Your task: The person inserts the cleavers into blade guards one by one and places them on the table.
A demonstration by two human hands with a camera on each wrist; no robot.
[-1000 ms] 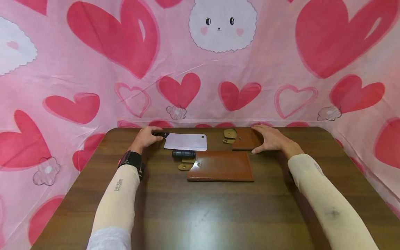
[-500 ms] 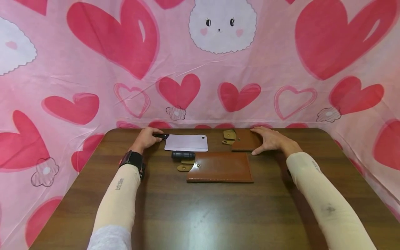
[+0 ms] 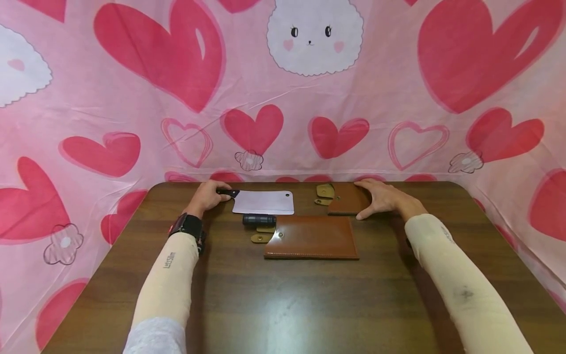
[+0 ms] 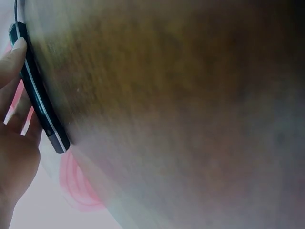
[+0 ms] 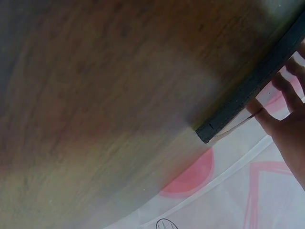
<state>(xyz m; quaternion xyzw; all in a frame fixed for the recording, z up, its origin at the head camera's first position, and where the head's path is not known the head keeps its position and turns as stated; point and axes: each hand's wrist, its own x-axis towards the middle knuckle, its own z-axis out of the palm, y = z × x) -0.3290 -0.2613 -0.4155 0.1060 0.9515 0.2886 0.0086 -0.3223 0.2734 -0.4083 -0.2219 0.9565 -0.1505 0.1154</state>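
At the back left of the table, my left hand (image 3: pixel 209 196) grips the black handle of a cleaver (image 3: pixel 263 202), whose broad pale blade lies flat and points right. In the left wrist view the thumb lies against the dark handle (image 4: pixel 40 95), with fingers behind it. My right hand (image 3: pixel 385 197) holds the right end of a small brown leather sheath (image 3: pixel 347 198), thumb at its near edge and fingers at the far one. Fingers (image 5: pixel 286 90) also show along the sheath's dark edge (image 5: pixel 252 86) in the right wrist view. The sheath's tan straps hang loose on the left.
Nearer and between the hands lies a larger brown leather sheath (image 3: pixel 315 237). A black ridged grip (image 3: pixel 259 220) juts from its upper left; whatever is inside is hidden. The wooden table (image 3: pixel 283 305) ends at a pink heart-print cloth (image 3: pixel 283 88) behind.
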